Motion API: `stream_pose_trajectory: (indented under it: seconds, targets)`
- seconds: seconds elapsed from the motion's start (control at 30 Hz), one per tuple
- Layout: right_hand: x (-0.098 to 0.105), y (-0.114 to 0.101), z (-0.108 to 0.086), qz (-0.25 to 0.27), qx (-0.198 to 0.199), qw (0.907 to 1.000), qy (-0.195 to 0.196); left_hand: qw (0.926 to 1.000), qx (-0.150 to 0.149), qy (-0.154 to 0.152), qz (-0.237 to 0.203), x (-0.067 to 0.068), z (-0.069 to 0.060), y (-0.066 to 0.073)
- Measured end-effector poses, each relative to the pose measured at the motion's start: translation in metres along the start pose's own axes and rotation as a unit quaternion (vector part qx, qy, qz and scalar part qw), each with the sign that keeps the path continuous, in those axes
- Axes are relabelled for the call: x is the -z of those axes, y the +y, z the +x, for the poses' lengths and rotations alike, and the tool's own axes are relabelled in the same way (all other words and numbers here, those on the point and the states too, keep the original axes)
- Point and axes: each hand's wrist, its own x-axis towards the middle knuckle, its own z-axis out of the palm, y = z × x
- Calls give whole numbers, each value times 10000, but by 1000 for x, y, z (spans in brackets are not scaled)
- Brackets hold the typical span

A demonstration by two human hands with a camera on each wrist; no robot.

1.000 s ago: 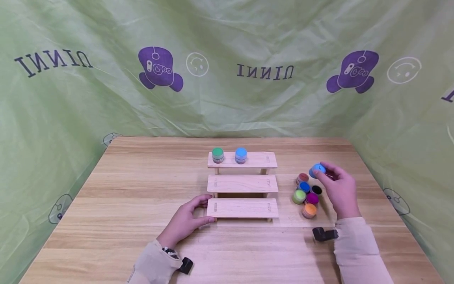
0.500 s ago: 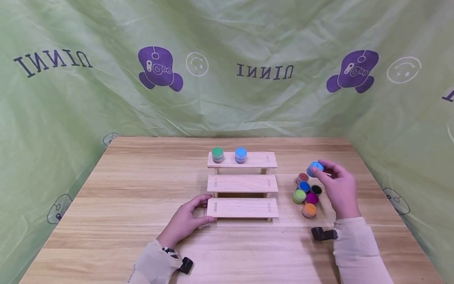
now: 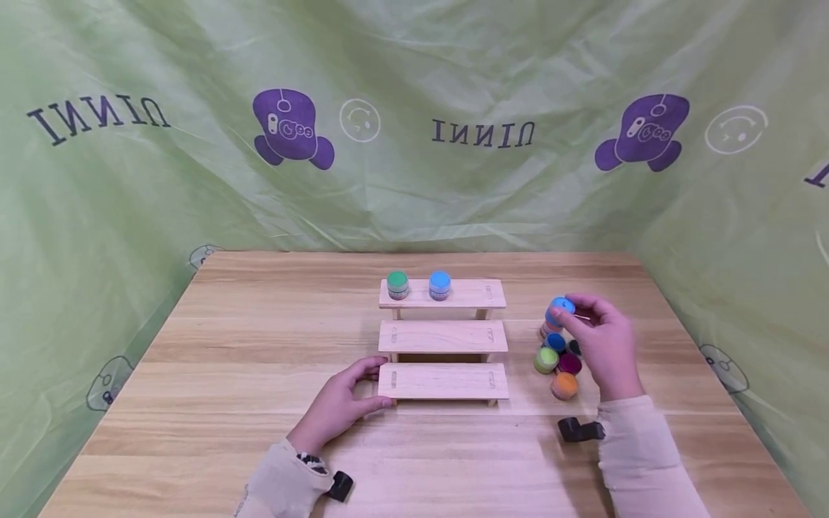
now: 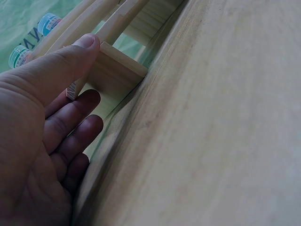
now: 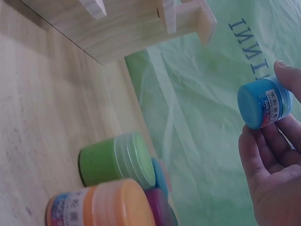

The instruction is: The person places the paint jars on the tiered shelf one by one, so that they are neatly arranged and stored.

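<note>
Clearly the right hand (image 3: 599, 345) is clamped on the blue jar (image 5: 263, 103), thumb one side and fingers the other, near its ribbed lid, so it hangs above the surface (image 3: 259, 338), right of the three-tier wooden stand (image 3: 443, 381). Holding it by that end probably leaves the base bare. Meanwhile the left hand (image 3: 340, 404) grips the left end of the lowest tier between thumb and fingers, I suppose to keep the stand from sliding. Up on the top tier a green jar (image 3: 398, 285) and a pale-blue jar (image 3: 440, 285) stand upright, with a gap that looks deliberate. The lime jar (image 3: 546, 360), the orange jar (image 3: 565, 386) and others bunch on the surface, handy for the right hand, I'd say. Compared with half a second ago, the right hand and its jar have shifted left, and the jar now partly hides the reddish jar (image 3: 547, 332); the left hand and the two jars up top have stayed put
</note>
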Motion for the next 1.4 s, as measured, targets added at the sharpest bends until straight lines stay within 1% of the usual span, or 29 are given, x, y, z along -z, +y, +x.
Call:
stream_pose_trajectory:
  seconds: [0.23,0.37,0.6,0.87,1.13,1.3,1.4]
  targets:
    - [-10,-3,-1,-262,44,9994,-229,10000,37,27,32,1,-1,1]
    - [-16,-6,-2,-306,50,9990,-313,10000,24,4,7,1,-1,1]
    - [-25,-15,-2,-148,210,9988,-419,10000,15,2,-34,1,-1,2]
    - [-32,-23,0,-97,357,9979,-538,10000,18,-2,-59,0,-1,1]
    - [-44,-29,2,36,373,9978,-551,10000,-6,27,-19,0,-1,0]
    - [-54,-29,4,179,343,9976,-574,10000,-33,26,6,0,-1,-1]
    - [-59,-29,5,231,398,9976,-526,10000,-18,4,-1,0,-1,0]
